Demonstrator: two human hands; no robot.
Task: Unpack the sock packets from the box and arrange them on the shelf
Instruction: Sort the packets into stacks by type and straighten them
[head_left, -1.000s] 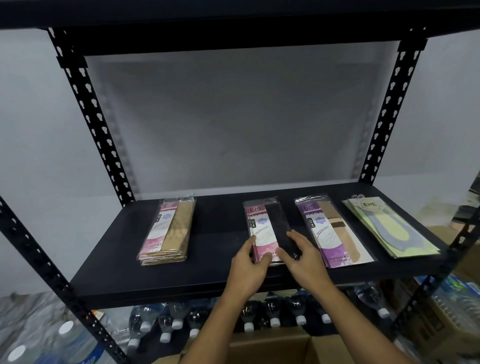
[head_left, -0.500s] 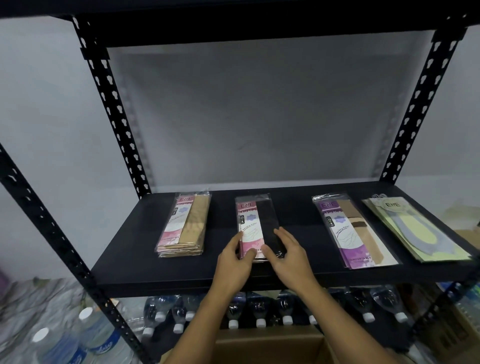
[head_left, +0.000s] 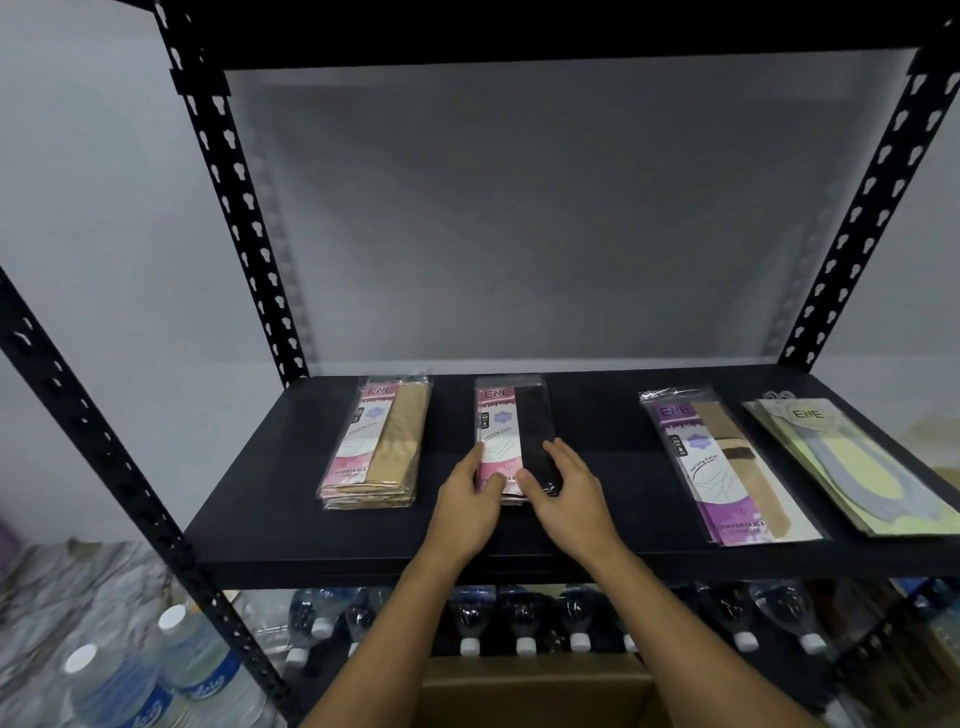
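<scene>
- L hand (head_left: 470, 501) & R hand (head_left: 569, 493): fingers near straight, laid on near end of black-sock packet (head_left: 511, 431), one each side; no real grip.
- Packet lay mid-shelf (head_left: 260, 525), btwn beige stack (head_left: 379, 447) and purple packet (head_left: 722, 467). Long axis front-to-back, ENE header twd rear edge.
- Step, prob.: squaring it up. Next: release, reach to box (head_left: 535, 691) below front edge.

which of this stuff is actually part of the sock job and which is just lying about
Job: black packet, touched by left hand and right hand; beige stack; purple packet; green packets; shelf; box.

Lying about: lower bottles under the shelf; left bottles.
</scene>
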